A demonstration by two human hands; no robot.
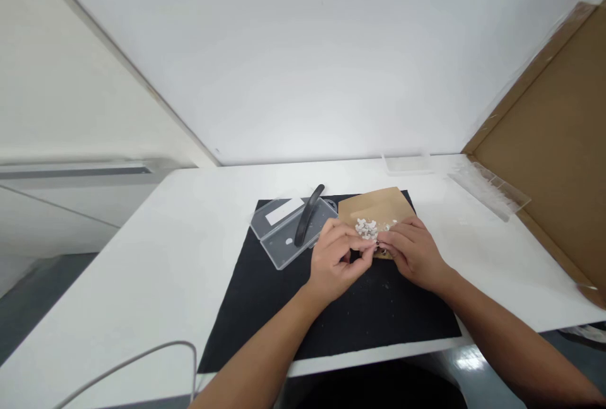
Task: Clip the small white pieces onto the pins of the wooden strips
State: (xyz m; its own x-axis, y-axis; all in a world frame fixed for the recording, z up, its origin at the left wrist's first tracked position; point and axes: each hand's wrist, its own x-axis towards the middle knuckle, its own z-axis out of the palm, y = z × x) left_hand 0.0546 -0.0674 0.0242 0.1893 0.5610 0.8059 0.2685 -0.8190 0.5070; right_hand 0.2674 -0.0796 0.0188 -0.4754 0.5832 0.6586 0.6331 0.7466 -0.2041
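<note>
A heap of small white pieces [367, 227] lies on a brown paper sheet [376, 206], which rests on a black mat [341, 308]. My left hand [337, 259] and my right hand [413, 251] meet at the near edge of the heap, fingertips pinched together around something tiny that I cannot make out. Left of the hands an open clear plastic case [284, 232] lies on the mat with a black curved tool [307, 214] across it.
The mat sits on a white table [165, 257] against a white wall. A clear plastic lid [407, 164] and a clear tray [490, 189] lie at the back right beside a leaning cardboard sheet [558, 156]. A grey cable [142, 358] runs at the near left.
</note>
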